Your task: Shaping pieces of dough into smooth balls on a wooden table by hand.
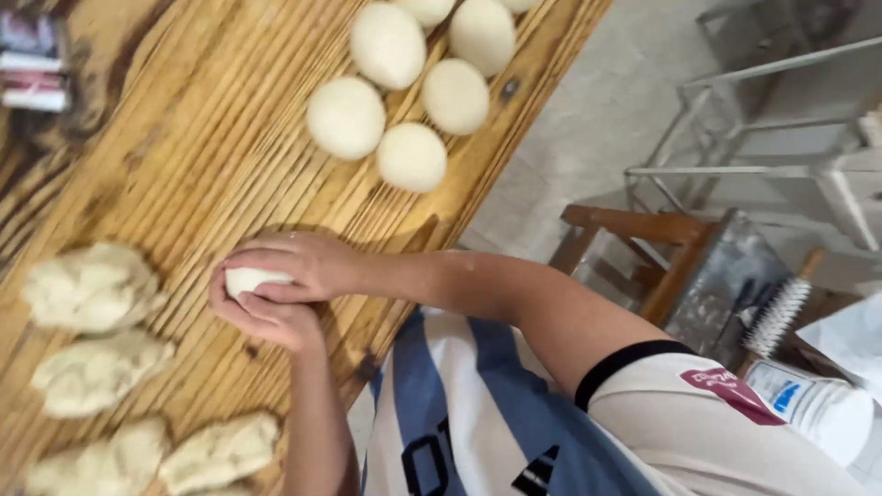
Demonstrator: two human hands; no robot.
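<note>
Both hands are cupped around one small white dough ball (250, 278) on a striped wooden table (184, 156). My right hand (299, 264) lies over its top, and my left hand (268, 321) curls under it from the near side. Several rough, unshaped dough pieces (92, 287) lie in a row left of and below the hands. Several smooth, round dough balls (346, 117) sit grouped farther along the table near its edge.
A wooden chair (643, 241) stands by the table's edge on a tiled floor. A white bristle brush (779, 317) and a white plastic container (822, 409) lie at the right. A metal frame (763, 119) stands behind them. Small packets (32, 60) lie at the table's top left.
</note>
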